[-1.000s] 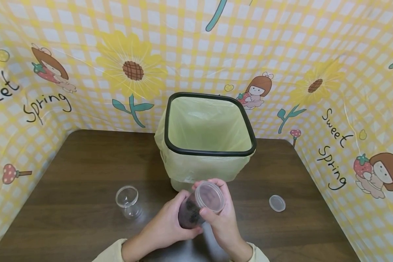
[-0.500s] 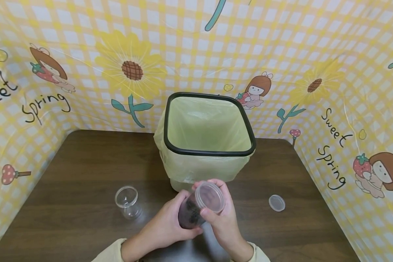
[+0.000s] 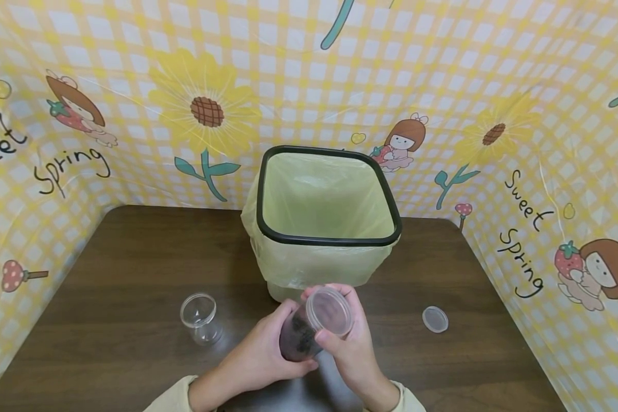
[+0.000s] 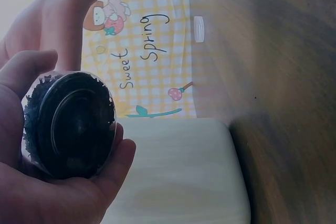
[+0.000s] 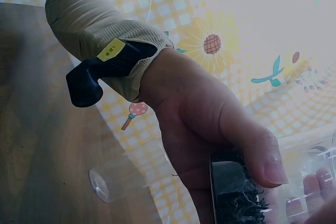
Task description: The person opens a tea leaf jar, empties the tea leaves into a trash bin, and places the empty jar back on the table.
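Note:
A clear jar (image 3: 294,339) with dark, shredded, leaf-like contents is held tilted in front of the bin, its translucent round top (image 3: 330,312) facing up and right. My left hand (image 3: 270,346) grips the lower body, fingers and thumb wrapped round it. Around the top end curls my right hand (image 3: 355,343), thumb on the near side of the rim and fingers on the far side. The left wrist view shows the jar's base (image 4: 81,127) with dark shreds pressed against it. In the right wrist view, the shreds (image 5: 244,198) gather at the base end, under the left thumb.
A bin (image 3: 329,241) with a black rim and pale yellow liner stands just beyond the hands. At left is an uncovered clear jar (image 3: 202,323); at right, a translucent lid (image 3: 435,319) lies on the brown table (image 3: 134,269). Patterned cloth (image 3: 309,86) surrounds the table's back and sides.

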Motion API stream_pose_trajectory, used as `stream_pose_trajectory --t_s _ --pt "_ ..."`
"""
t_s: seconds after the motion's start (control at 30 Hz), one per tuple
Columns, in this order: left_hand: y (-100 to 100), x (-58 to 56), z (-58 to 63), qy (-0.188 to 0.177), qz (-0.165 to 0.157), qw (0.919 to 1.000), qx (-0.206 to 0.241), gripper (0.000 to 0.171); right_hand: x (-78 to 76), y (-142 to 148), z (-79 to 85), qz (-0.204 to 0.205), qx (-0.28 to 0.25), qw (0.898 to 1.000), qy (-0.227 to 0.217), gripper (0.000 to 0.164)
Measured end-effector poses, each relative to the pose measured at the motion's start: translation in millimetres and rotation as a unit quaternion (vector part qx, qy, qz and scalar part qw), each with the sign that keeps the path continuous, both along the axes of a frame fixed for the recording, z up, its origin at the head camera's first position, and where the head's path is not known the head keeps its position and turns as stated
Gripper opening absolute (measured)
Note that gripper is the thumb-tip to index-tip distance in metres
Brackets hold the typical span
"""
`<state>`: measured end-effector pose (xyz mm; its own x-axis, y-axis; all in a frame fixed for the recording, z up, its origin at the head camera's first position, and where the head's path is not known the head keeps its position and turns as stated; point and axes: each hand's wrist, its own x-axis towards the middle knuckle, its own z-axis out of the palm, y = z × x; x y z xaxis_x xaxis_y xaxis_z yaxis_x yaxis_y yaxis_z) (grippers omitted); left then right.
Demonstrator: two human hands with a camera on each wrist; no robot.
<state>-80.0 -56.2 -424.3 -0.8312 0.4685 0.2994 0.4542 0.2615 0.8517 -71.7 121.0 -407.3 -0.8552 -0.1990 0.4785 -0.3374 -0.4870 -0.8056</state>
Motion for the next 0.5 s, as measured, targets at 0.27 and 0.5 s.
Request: stream_pose_trajectory --t_s 0.27,0.5 --pt "-0.2 -0.1 0.1 -0.013 -0.004 0.9999 -0.003 0.059 -1.4 2.1 -0.1 0.017 -0.010 1.000 0.008 0.050" --pt "-0.6 -0.7 0.4 -0.013 -0.003 0.9999 -0.005 0.059 -2.1 4.4 -0.9 0.034 -0.013 0.999 0.009 0.051"
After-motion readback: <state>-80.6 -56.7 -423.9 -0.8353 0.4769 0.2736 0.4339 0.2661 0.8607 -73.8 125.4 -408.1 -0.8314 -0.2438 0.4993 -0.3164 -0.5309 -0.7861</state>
